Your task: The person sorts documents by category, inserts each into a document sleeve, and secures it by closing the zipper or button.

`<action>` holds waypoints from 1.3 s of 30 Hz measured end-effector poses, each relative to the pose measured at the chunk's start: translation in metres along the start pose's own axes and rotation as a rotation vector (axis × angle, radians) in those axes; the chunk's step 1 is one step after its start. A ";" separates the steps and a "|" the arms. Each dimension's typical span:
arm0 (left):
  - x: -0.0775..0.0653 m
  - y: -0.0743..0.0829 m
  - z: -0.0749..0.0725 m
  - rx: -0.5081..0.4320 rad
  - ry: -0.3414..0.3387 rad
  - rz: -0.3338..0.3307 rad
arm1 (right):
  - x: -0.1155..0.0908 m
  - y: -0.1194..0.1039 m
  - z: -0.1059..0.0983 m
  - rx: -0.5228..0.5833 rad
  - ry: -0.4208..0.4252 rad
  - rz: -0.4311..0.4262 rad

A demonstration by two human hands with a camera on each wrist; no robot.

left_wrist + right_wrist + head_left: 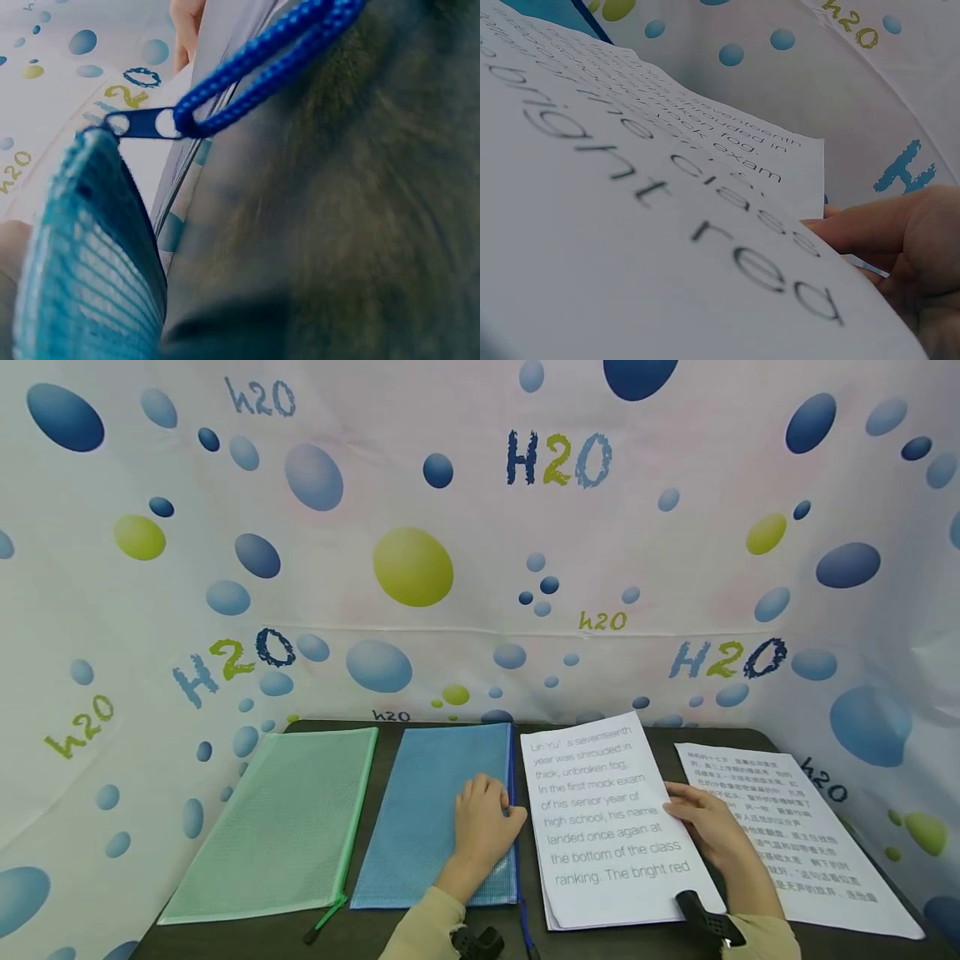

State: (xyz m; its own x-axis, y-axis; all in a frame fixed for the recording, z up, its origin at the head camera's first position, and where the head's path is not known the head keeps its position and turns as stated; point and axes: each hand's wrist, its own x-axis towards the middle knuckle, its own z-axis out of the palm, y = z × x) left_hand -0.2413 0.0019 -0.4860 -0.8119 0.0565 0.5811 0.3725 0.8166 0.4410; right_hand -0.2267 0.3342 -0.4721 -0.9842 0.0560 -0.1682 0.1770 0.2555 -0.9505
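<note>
A blue mesh zip pouch (pixel 420 827) lies on the dark table, its zipper side facing right. My left hand (pixel 483 831) is over that side, fingers curled at the zipper edge and thumb reaching past it. In the left wrist view the pouch's corner shows close up, with a zipper pull (pixel 146 124) and blue cord loop (pixel 255 67). To the right are stacked printed sheets (pixel 600 827) with English text. My right hand (pixel 708 827) pinches their right edge, thumb on top and other fingers underneath; in the right wrist view the top sheet (pixel 630 262) bows.
On the left lies a green mesh zip pouch (pixel 277 818) with a green cord pull (pixel 326 922). Another printed sheet (pixel 810 835), in Chinese characters, lies at the far right, partly behind the right hand. A bubble-patterned backdrop (pixel 480 527) rises behind the dark table (pixel 255 939).
</note>
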 end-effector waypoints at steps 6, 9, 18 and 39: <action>0.001 0.001 0.000 -0.080 -0.005 -0.006 | 0.000 0.000 0.005 0.001 0.000 0.017; 0.000 0.001 0.000 -0.111 0.006 0.000 | 0.001 0.000 0.007 0.000 0.004 0.021; 0.001 0.002 -0.001 -0.129 0.000 0.020 | 0.003 -0.002 0.010 0.039 0.002 0.028; 0.000 0.004 -0.002 -0.110 -0.053 -0.004 | 0.008 -0.003 0.015 0.367 -0.058 0.074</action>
State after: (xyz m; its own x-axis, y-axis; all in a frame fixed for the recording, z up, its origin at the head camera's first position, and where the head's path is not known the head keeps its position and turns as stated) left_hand -0.2386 0.0033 -0.4830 -0.8350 0.0862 0.5434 0.4141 0.7488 0.5175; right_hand -0.2349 0.3196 -0.4740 -0.9698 0.0035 -0.2441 0.2422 -0.1109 -0.9639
